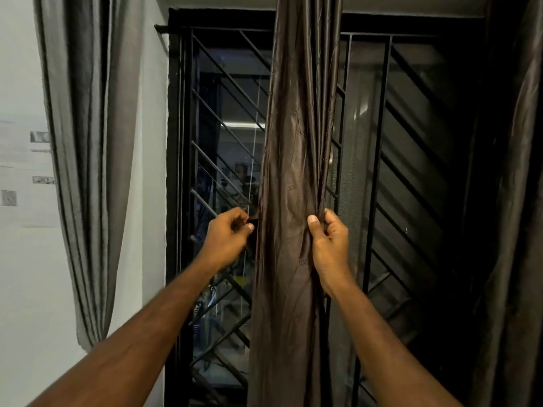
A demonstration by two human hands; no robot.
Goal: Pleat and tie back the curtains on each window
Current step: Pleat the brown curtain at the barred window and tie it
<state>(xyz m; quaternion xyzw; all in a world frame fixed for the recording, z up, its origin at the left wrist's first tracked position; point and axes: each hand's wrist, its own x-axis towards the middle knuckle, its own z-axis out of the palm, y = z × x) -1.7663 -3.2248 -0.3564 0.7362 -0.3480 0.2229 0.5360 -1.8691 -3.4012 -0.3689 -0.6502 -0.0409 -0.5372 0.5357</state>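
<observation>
A dark brown shiny curtain (296,142) hangs gathered into a narrow bundle down the middle of the window. My right hand (329,245) grips the bundle's right edge, thumb on the front and fingers curled behind the folds. At the curtain's left edge, my left hand (227,236) pinches a small dark piece of fabric. Whether that piece is a tie or the curtain's own edge is unclear. Another dark curtain (517,201) hangs at the far right.
Behind the curtain stands a black window frame with a diagonal metal grille (223,118). A grey curtain (91,142) hangs gathered against the white wall (26,259) on the left. Papers are stuck on that wall.
</observation>
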